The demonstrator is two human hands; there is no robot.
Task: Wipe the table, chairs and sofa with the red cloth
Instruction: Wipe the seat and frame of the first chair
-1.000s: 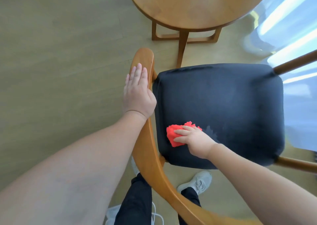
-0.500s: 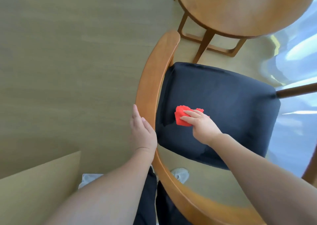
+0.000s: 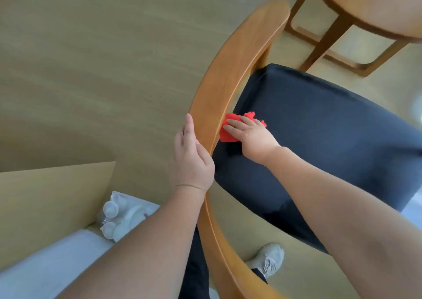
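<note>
A wooden chair with a curved backrest rail (image 3: 230,75) and a dark navy seat cushion (image 3: 319,129) fills the middle of the view. My right hand (image 3: 253,136) presses the crumpled red cloth (image 3: 228,129) flat onto the cushion's left edge, right beside the rail. My left hand (image 3: 191,157) grips the outer side of the rail, thumb on top. A round wooden table (image 3: 374,6) stands at the top right, partly out of frame.
Light wooden floor (image 3: 102,59) spreads to the left. A pale wooden panel (image 3: 50,198) and a clear pack of white items (image 3: 118,218) lie at the lower left. My legs and a grey shoe (image 3: 267,262) show beneath the rail.
My right hand slid the cloth leftward across the cushion up to the rail. My left hand moved from the rail's far end down to its middle. The view swung left.
</note>
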